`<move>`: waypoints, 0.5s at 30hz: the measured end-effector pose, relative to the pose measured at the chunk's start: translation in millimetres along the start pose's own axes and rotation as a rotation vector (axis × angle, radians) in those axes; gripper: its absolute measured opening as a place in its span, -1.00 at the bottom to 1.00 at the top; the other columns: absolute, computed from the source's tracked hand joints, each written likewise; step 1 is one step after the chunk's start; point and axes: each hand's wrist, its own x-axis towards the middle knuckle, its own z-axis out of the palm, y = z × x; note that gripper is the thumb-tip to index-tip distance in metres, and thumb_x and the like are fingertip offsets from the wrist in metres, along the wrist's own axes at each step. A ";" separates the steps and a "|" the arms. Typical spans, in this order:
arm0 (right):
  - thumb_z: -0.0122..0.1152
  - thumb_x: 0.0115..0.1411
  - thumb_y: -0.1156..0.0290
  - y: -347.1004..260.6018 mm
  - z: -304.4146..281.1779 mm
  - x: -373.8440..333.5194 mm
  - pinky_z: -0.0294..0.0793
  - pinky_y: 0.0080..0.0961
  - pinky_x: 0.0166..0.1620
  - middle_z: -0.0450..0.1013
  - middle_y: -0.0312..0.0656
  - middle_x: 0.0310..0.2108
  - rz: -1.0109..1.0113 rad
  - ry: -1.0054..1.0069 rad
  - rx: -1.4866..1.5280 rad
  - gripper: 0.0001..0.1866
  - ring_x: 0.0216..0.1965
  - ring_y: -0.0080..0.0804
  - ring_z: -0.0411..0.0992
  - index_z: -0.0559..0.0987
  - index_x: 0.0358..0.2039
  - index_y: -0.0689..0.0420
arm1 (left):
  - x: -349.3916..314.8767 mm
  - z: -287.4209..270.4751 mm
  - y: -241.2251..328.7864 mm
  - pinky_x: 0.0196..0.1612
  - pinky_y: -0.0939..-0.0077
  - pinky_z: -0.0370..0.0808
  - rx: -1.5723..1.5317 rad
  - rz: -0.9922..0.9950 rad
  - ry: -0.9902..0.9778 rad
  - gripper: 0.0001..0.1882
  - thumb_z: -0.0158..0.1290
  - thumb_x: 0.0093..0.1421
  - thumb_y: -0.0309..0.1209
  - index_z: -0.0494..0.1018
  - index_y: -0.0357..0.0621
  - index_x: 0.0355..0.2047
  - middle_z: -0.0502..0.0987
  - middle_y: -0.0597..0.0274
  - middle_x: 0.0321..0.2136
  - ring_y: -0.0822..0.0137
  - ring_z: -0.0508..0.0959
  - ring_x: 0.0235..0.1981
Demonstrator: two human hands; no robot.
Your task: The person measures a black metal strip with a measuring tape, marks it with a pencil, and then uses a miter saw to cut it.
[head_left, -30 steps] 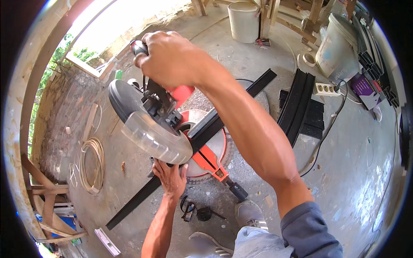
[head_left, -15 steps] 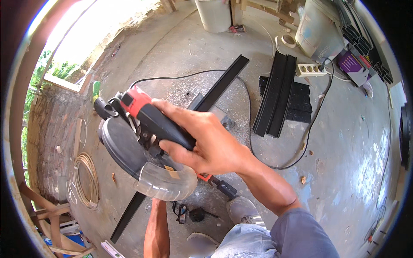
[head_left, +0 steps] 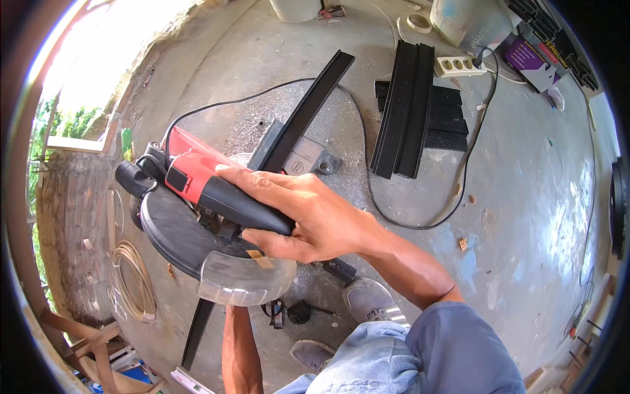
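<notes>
My right hand (head_left: 298,213) is wrapped round the black handle of a red and black miter saw (head_left: 246,203). The saw's dark round blade cover (head_left: 170,226) and clear plastic guard (head_left: 246,282) are on the hand's left and near side. A long black channel strip (head_left: 315,108) lies across the grey metal saw base (head_left: 305,157), passes beneath the saw head and shows again on the near side. My left forearm (head_left: 241,348) reaches up under the clear guard, which hides the left hand and its fingers.
Black channel pieces (head_left: 403,111) lie stacked on the floor to the right. A black cord (head_left: 420,226) loops round them to a white power strip (head_left: 459,65). Coiled cable (head_left: 134,282) lies at left. My shoe (head_left: 371,302) is near a small black tool (head_left: 300,312).
The view has shifted, so floor things sit higher and further left. More of the metal base shows beyond the saw head. My right hand keeps its hold on the handle.
</notes>
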 end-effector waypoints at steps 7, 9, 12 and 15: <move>0.29 0.09 0.43 -0.2 -1.9 -8.6 0.58 -0.27 -0.15 0.52 0.16 -0.09 0.058 -0.015 0.044 -0.20 -0.26 0.01 0.58 0.24 0.36 0.25 | 7.0 2.7 -0.9 0.20 0.04 0.18 -0.002 0.005 0.014 -0.52 0.26 -0.02 -0.33 0.48 -0.14 -0.05 0.48 0.08 0.00 0.08 0.40 0.09; 0.29 0.10 0.43 2.9 1.9 -10.2 0.57 -0.28 -0.17 0.53 0.14 -0.12 0.031 0.004 0.035 -0.19 -0.29 -0.01 0.58 0.23 0.37 0.22 | 8.8 3.9 -0.9 0.20 0.04 0.19 -0.001 0.008 0.018 -0.52 0.26 -0.02 -0.33 0.48 -0.14 -0.06 0.48 0.08 0.00 0.08 0.40 0.09; 0.29 0.10 0.42 3.8 0.4 -10.2 0.57 -0.28 -0.20 0.53 0.12 -0.14 -0.007 0.022 0.011 -0.19 -0.32 -0.04 0.57 0.23 0.38 0.20 | 12.0 7.3 1.9 0.19 0.05 0.19 -0.007 0.017 0.021 -0.53 0.26 -0.03 -0.33 0.48 -0.14 -0.07 0.48 0.08 0.00 0.08 0.40 0.08; 0.30 0.10 0.41 3.0 -2.5 -10.8 0.58 -0.28 -0.21 0.53 0.13 -0.12 0.001 0.015 -0.005 -0.19 -0.31 -0.04 0.58 0.23 0.37 0.20 | 13.5 8.9 3.2 0.19 0.05 0.19 -0.014 0.022 0.022 -0.53 0.26 -0.04 -0.34 0.49 -0.14 -0.08 0.48 0.08 0.00 0.08 0.40 0.08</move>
